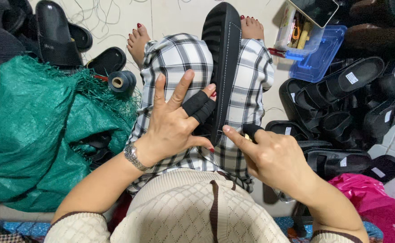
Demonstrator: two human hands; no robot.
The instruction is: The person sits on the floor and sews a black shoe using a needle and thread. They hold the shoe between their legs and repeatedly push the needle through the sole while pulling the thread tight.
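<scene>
A black sandal sole [223, 58] stands on edge between the person's knees, running from near the lap out to far, its stitched edge turned right. The left hand [175, 123] presses against the sole's left face, two fingers in black wraps [199, 107] laid on it, the other fingers spread and lifted, thumb hooked under the near end. The right hand [274, 157] sits just right of the near edge, forefinger stretched to touch the rim, a wrapped finger pinching something small and yellowish that is too small to tell. A green woven sack [31, 130] crowds the left side, with a spool of thread [121, 82] at its far edge. Black sandals [341, 112] pile close on the right, a blue plastic box [316, 51] beyond them. Bare tile floor [170, 18] shows only far, past the feet.
</scene>
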